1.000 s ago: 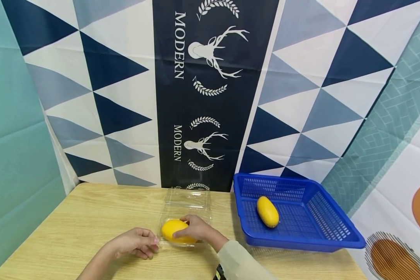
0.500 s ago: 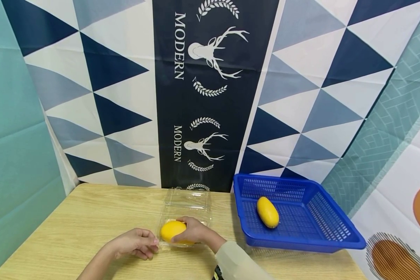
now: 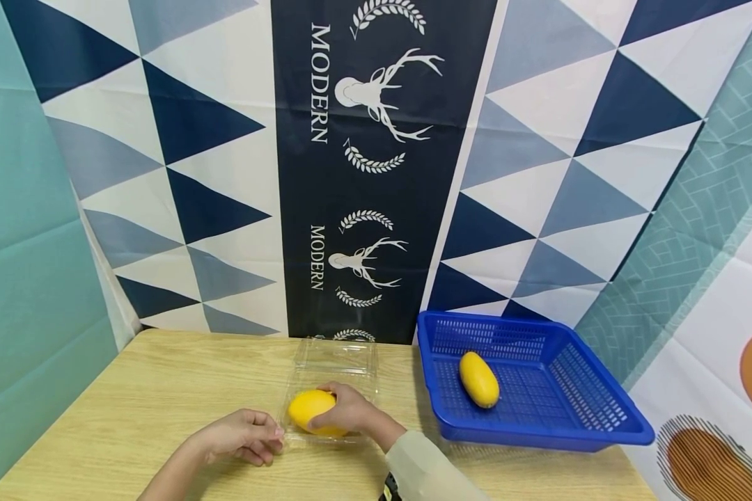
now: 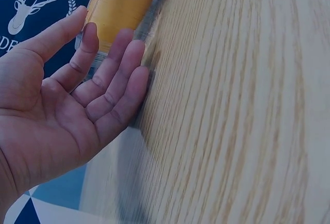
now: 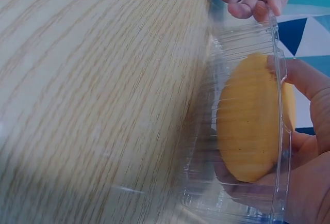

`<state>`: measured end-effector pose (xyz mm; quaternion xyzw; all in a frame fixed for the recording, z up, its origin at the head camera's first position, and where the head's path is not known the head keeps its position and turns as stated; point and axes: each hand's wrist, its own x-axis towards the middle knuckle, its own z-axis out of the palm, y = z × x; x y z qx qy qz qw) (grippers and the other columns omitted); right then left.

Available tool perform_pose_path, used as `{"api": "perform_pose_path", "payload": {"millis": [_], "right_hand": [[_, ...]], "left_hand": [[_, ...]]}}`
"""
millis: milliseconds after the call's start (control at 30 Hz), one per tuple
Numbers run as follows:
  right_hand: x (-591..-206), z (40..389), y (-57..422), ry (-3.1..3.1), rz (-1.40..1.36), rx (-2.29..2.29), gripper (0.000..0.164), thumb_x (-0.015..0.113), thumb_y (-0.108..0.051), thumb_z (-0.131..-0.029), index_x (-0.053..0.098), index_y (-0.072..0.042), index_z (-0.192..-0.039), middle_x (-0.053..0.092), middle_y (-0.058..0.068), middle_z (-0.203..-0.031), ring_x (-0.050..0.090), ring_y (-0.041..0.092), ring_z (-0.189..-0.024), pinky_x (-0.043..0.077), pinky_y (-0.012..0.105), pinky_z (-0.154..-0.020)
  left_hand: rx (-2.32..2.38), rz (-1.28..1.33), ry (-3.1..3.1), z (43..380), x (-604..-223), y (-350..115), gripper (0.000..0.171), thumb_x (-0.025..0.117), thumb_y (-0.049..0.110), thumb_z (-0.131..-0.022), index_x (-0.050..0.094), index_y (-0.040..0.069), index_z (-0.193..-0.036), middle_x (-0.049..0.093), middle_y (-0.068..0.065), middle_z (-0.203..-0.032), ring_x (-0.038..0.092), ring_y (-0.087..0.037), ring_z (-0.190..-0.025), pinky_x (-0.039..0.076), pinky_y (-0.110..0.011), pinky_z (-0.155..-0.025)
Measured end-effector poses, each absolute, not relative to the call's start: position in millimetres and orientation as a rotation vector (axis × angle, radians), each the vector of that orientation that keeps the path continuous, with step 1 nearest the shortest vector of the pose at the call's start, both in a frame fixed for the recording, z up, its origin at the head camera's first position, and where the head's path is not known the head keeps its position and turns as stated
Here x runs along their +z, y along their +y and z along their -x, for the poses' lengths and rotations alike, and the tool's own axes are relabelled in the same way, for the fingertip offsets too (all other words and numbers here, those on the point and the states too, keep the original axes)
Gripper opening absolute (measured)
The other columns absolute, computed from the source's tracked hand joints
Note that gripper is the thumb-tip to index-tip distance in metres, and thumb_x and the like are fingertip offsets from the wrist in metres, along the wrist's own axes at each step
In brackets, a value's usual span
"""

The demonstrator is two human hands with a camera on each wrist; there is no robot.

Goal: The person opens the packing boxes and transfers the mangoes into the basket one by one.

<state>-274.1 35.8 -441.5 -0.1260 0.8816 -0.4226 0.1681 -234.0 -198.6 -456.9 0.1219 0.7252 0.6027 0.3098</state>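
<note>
A yellow mango (image 3: pixel 310 409) lies in the base of a hinged clear plastic clamshell box (image 3: pixel 296 437). My right hand (image 3: pixel 351 409) grips the mango from the right, with its thumb on the near side and fingers on the far side. In the right wrist view, the mango (image 5: pixel 247 121) shows through the box's ribbed wall (image 5: pixel 242 41). At the near left corner of the box, my left hand (image 3: pixel 241 437) pinches the rim between thumb and index finger. Its other fingers (image 4: pixel 116 87) are loosely bent, as the left wrist view shows.
The raised clear lid (image 3: pixel 337 355) stands behind the base, near the patterned backdrop (image 3: pixel 351 174). To the right, a blue plastic basket (image 3: pixel 539 437) holds a second yellow mango (image 3: pixel 479 380). Everything stands on a wood-grain table (image 3: pixel 182 376).
The right hand and the mango have shifted only slightly within the box. The left hand stays at the corner of the rim, and the basket has not moved.
</note>
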Motion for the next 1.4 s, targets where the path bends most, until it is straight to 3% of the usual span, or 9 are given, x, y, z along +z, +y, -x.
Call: {"api": "perform_pose_path", "payload": {"millis": [700,1400], "right_hand": [[-430,275,40,2.548,0.328,-1.308,0.067,0.083,-0.022,-0.068,0.054,-0.007,-0.127,0.059,0.010,-0.118,0.054,0.022,-0.096,0.047,0.045,-0.090],[-406,284,50,2.544,0.318,-1.362,0.070,0.081,-0.024,-0.071,0.050,-0.005,-0.131,0.059,0.012,-0.119,0.056,0.023,-0.096,0.049,0.041,-0.087]], "left_hand": [[1.579,-0.330,1.929,234,-456,-199,0.037,0.056,0.031,-0.093,0.059,-0.003,-0.106,0.067,-0.005,-0.093,0.065,-0.011,-0.075,0.057,-0.031,-0.073],[1.596,-0.361,1.900,234,-458,-203,0.036,0.056,0.031,-0.093,0.059,-0.003,-0.105,0.067,-0.005,-0.094,0.065,-0.012,-0.076,0.057,-0.031,-0.073]]}}
